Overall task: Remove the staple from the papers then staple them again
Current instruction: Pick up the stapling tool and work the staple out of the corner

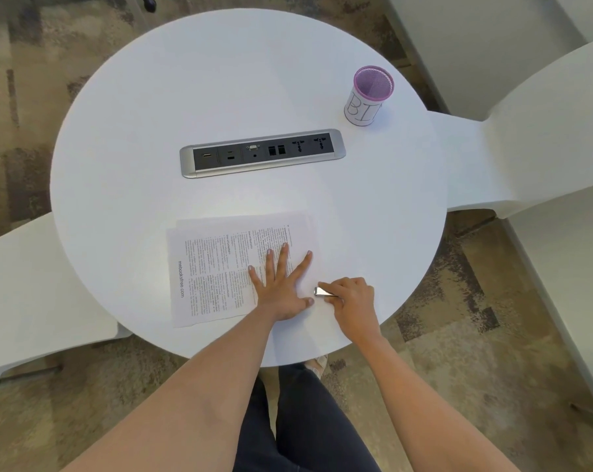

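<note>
1. Right hand (pixel 351 298) curls round a small metal tool (pixel 323 291), whose tip is at the near right corner of the papers (pixel 217 267).
2. Left hand (pixel 281 291), fingers spread flat, presses the papers down.
3. Staple removal looks under way; the staple is too small to see, and restapling remains.
4. Purple mesh cup (pixel 370 97) stands well beyond the papers, to the right; nothing shows inside.

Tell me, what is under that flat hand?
Printed papers lie under the left hand, on the white table. Print beneath the palm is hidden. The right hand holds a metal tool beside it.
</note>
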The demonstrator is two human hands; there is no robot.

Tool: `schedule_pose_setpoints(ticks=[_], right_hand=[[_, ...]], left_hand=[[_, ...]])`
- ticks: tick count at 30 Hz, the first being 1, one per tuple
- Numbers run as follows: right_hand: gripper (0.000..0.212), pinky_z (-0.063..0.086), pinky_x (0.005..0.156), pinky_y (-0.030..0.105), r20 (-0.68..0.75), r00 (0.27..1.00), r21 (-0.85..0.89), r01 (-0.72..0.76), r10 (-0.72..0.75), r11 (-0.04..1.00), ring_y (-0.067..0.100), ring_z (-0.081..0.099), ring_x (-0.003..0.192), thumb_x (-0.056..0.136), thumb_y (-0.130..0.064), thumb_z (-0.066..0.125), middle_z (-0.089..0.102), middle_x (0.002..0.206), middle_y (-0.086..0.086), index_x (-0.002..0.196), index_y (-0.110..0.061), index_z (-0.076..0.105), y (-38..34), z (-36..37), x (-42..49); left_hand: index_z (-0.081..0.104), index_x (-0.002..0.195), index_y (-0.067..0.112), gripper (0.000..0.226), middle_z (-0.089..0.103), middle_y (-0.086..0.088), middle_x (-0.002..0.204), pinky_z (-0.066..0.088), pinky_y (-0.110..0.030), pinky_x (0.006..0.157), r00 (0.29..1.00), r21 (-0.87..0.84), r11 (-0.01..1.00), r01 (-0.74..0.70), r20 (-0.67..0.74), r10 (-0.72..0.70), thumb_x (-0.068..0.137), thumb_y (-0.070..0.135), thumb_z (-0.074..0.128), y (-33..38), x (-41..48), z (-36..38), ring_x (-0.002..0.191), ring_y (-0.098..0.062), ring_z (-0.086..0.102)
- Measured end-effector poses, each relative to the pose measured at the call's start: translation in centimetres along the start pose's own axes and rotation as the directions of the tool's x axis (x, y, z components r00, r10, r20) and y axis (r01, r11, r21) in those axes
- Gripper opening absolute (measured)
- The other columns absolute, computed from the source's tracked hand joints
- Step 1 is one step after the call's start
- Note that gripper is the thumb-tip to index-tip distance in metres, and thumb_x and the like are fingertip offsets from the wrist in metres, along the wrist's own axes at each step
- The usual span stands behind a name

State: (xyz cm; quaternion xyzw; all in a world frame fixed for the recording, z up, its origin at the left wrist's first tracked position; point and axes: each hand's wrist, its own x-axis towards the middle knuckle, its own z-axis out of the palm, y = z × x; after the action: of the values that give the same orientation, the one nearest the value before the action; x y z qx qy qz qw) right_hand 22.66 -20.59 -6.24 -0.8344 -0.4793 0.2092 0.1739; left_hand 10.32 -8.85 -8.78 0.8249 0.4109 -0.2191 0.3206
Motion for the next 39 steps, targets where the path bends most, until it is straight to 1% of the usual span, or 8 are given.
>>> schedule_pose_setpoints(ticks=[4,10,15,17,21,23,30,39], right_hand=[[0.029,0.03,0.07,0.037,-0.036,0.999,-0.009,0.018,-0.019,1.0,0.027,0.052,0.086,0.084,-0.005,0.068,0.068,0.086,-0.002,0.104,-0.024,0.075,-0.3,0.2,0.1],[0.04,0.03,0.068,0.035,-0.035,0.984,-0.149,0.169,-0.176,0.974,0.029,0.054,0.081,0.074,0.01,0.071,0.066,0.08,-0.004,0.096,-0.023,0.075,-0.3,-0.1,0.7],[0.036,0.035,0.063,0.036,0.003,0.982,-0.151,0.185,-0.187,0.971,0.027,0.052,0.075,0.076,0.005,0.07,0.067,0.075,-0.003,0.096,-0.024,0.075,-1.5,0.4,0.6],[0.033,0.038,0.065,0.038,0.026,0.988,-0.115,0.153,-0.151,0.982,0.027,0.052,0.075,0.08,0.002,0.067,0.067,0.076,-0.001,0.099,-0.024,0.075,-2.2,0.6,0.8],[0.031,0.042,0.072,0.04,-0.038,0.993,0.046,-0.109,0.111,0.993,0.029,0.055,0.079,0.086,-0.006,0.062,0.069,0.086,0.004,0.11,-0.024,0.072,-1.7,0.1,1.3],[0.033,0.04,0.072,0.038,-0.072,0.982,0.05,-0.172,0.175,0.984,0.028,0.054,0.081,0.087,-0.005,0.062,0.069,0.088,0.004,0.112,-0.025,0.071,-1.1,-0.4,1.6],[0.028,0.031,0.074,0.037,0.041,0.999,-0.047,-0.023,0.025,0.999,0.023,0.049,0.09,0.09,-0.013,0.062,0.067,0.091,-0.003,0.111,-0.028,0.072,-0.2,-0.3,0.7],[0.035,0.025,0.069,0.033,-0.028,0.996,-0.08,0.087,-0.089,0.993,0.027,0.049,0.081,0.081,0.004,0.067,0.065,0.08,-0.005,0.101,-0.024,0.075,-0.2,0.1,0.9]], left_hand=[[-0.023,0.141,0.057,0.096,-0.042,0.004,0.153,-0.021,-0.066,0.104,1.0,0.003,1.0,-0.002,-0.004,0.002,0.085,0.06,0.055,0.0,-0.1,0.0,0.14,-0.028,-0.039],[-0.022,0.143,0.055,0.095,-0.041,0.003,0.153,-0.018,-0.067,0.106,1.0,0.01,1.0,-0.003,-0.005,0.003,0.086,0.06,0.054,0.2,-0.2,-0.2,0.14,-0.029,-0.037],[-0.023,0.143,0.053,0.093,-0.042,0.001,0.153,-0.018,-0.067,0.106,1.0,0.026,1.0,-0.002,0.001,0.002,0.087,0.066,0.05,0.3,-0.2,-0.2,0.14,-0.03,-0.037],[-0.024,0.143,0.053,0.093,-0.043,0.002,0.152,-0.019,-0.067,0.105,1.0,0.025,1.0,-0.002,0.003,0.002,0.086,0.067,0.049,0.3,-0.2,-0.1,0.14,-0.03,-0.038],[-0.023,0.141,0.056,0.097,-0.043,0.003,0.152,-0.019,-0.067,0.105,1.0,0.006,1.0,-0.001,0.012,0.001,0.086,0.06,0.055,0.1,0.0,0.0,0.139,-0.029,-0.04],[-0.024,0.14,0.056,0.098,-0.044,0.004,0.152,-0.021,-0.067,0.104,1.0,0.012,1.0,0.006,0.013,-0.006,0.085,0.06,0.056,0.1,0.0,0.0,0.139,-0.029,-0.04],[-0.026,0.139,0.057,0.099,-0.044,0.005,0.151,-0.022,-0.066,0.104,1.0,0.007,1.0,0.002,0.006,-0.002,0.084,0.06,0.056,0.0,0.0,0.1,0.139,-0.028,-0.04],[-0.024,0.141,0.057,0.097,-0.043,0.004,0.152,-0.021,-0.066,0.104,1.0,-0.006,1.0,-0.005,0.002,0.005,0.085,0.059,0.056,0.0,0.0,0.1,0.139,-0.028,-0.04]])
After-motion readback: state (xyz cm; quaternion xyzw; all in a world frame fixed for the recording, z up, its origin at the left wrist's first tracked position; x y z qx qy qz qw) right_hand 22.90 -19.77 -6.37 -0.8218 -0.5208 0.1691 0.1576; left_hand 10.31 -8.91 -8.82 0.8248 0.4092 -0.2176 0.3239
